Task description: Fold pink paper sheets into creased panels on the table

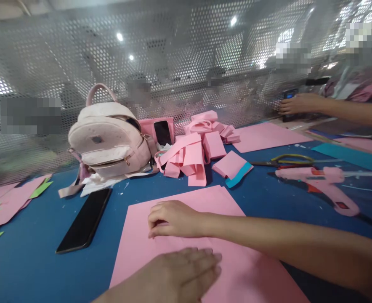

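A large sheet of pink paper lies on the blue table, with another edge showing beneath it at the top right. My left hand rests flat on its lower part, fingers stretched out side by side. Just above, near the middle of the sheet, my right hand reaches in from the right with its fingers curled and the thumb close to the fingertips. Whatever may be between those fingertips is hidden. Both hands touch the paper and are a short distance apart.
A black phone and a pale backpack stand left; folded pink strips are behind the sheet. Scissors and a pink glue gun lie right. Another person's hand holds a dark object beside a perforated metal screen.
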`<state>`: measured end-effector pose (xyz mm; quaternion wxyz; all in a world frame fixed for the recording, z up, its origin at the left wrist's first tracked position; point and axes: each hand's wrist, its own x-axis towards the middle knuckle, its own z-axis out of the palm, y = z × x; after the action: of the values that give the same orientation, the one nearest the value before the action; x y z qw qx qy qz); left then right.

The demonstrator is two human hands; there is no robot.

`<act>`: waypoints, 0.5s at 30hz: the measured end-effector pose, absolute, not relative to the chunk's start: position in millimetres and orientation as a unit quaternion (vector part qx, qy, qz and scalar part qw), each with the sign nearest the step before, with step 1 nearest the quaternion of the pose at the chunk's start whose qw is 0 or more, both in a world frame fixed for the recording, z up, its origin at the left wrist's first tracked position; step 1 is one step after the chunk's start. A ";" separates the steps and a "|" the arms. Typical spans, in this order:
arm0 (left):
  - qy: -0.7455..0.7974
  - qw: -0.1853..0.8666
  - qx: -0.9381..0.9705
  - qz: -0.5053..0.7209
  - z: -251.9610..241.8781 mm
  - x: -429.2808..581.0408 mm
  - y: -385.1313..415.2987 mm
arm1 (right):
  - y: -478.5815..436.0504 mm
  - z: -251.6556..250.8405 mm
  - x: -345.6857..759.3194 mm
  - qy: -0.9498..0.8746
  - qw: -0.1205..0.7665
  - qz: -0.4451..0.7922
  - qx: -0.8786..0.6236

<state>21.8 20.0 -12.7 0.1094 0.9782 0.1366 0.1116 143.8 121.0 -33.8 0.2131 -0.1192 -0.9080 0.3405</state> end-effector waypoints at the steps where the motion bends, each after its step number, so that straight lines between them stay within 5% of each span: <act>1: 0.153 0.082 0.980 0.102 -14.1 24.9 21.7 | 121.0 -33.6 144.1 -0.907 0.214 0.342 -0.117; 7: 0.139 -0.029 0.989 0.041 -32.1 46.5 21.3 | 121.9 -36.1 144.1 -0.903 0.221 0.348 -0.121; 15: 0.077 -0.164 0.974 0.134 -53.6 71.1 13.3 | 122.3 -39.2 144.7 -0.899 0.223 0.358 -0.118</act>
<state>71.1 13.3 -53.6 -0.1636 0.9742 0.0775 0.1344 144.7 122.3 -39.2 0.2234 -0.1183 -0.8990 0.3576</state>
